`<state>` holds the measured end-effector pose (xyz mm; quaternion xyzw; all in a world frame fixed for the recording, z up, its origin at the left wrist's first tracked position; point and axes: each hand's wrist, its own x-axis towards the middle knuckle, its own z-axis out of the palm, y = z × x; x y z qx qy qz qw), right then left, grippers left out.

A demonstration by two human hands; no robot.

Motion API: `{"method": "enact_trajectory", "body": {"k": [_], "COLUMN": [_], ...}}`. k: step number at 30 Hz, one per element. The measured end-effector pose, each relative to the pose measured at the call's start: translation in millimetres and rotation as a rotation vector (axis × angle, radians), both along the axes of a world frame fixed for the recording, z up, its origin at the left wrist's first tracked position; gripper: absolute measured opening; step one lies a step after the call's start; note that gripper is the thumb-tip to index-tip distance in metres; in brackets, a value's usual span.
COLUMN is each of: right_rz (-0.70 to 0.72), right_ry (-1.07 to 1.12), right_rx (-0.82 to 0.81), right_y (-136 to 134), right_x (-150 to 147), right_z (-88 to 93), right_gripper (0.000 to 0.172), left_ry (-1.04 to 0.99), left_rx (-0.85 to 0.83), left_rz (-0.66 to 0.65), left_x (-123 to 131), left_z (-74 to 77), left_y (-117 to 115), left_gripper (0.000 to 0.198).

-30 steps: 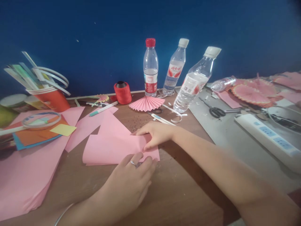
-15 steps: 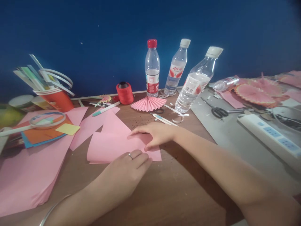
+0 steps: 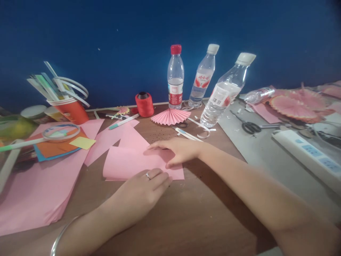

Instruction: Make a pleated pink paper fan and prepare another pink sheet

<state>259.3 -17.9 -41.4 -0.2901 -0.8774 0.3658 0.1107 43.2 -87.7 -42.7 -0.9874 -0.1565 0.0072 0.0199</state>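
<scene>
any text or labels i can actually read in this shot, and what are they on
None can be read.
Red-capped bottle: red and white label, print too small.
Middle bottle: red characters on white, too blurred to quote.
Tilted bottle: label with a barcode, print illegible.
Pink sheet under the left hand and right hand: blank.

Pink paper (image 3: pixel 128 164), red thread spool (image 3: pixel 144 105)

Both forearms are bare, unsleeved. The left hand (image 3: pixel 144 186) wears a slim ring; a thin silver bangle (image 3: pixel 60 236) circles its wrist.
</scene>
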Motion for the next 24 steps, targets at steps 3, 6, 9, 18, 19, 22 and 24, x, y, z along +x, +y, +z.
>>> {"method": "enact_trajectory", "body": {"k": [3,6,9,18,19,22,24], "right_rz": [-0.028,-0.076,-0.106,-0.095,-0.095,-0.077,-0.057], "right_ry": [0.068,0.104,0.096,0.095,0.09,0.094,0.1], "right_rx": [-0.003,0.041,0.088,0.114,0.115,0.12,0.124], "right_y": [-1,-4,-7,-8,-8,-8,-7], "right_x": [-2,-7,-11,-13,-13,-14,-14], "right_z": [0.3,1.1,1.4,-3.8,-4.7,-7.0,-8.0], "right_gripper": [0.064,0.049,0.045,0.05,0.05,0.05,0.051], "left_ry": [-0.037,-0.044,-0.033,0.038,0.025,-0.002,-0.007], "left_rx": [0.035,0.068,0.056,-0.121,-0.14,-0.179,-0.171], "left_rz": [0.025,0.038,0.008,0.141,0.148,0.151,0.129], "left_x": [-5,-6,-4,12,13,15,13], "left_z": [-1.3,-2.2,-3.0,0.7,1.8,3.6,3.3], "left_y": [1,1,1,-5,-4,-2,-1], "left_gripper": [0.04,0.038,0.038,0.052,0.051,0.052,0.052]}}
